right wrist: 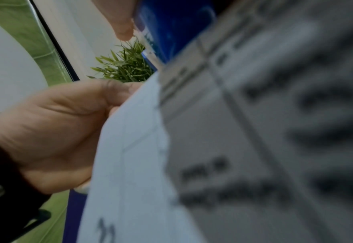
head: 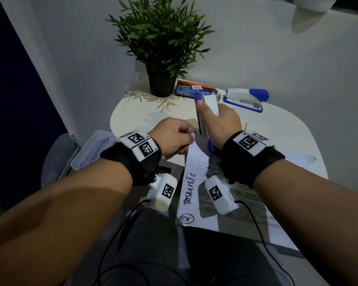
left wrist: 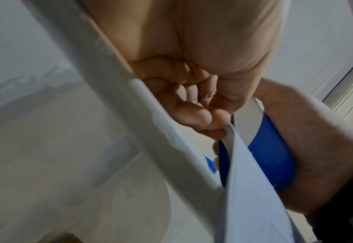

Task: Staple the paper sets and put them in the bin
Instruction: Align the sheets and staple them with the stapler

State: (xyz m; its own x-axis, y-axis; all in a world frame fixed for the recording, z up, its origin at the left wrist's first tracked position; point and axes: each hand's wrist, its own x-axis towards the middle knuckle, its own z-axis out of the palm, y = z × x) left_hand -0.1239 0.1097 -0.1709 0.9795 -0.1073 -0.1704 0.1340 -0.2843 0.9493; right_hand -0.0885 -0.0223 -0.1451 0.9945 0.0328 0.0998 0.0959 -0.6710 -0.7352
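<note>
right hand [head: 225,122] grips stapler [head: 210,108]; left hand [head: 174,137] pinches paper set [head: 196,182].

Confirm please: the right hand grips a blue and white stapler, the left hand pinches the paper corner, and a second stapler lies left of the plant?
Not quite. The second stapler lies right of the plant, as the head view shows. The right hand does grip a stapler, and the left hand pinches the paper corner.

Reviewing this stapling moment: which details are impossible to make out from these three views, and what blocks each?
- Whether the stapler has bitten the paper set: head view, the right hand and left hand cover the corner.
- Printed text on the paper: right wrist view, blurred by closeness.
- The bin: head view, the left forearm hides most of it.
- The stapler's mouth: left wrist view, paper and fingers hide it.
</note>
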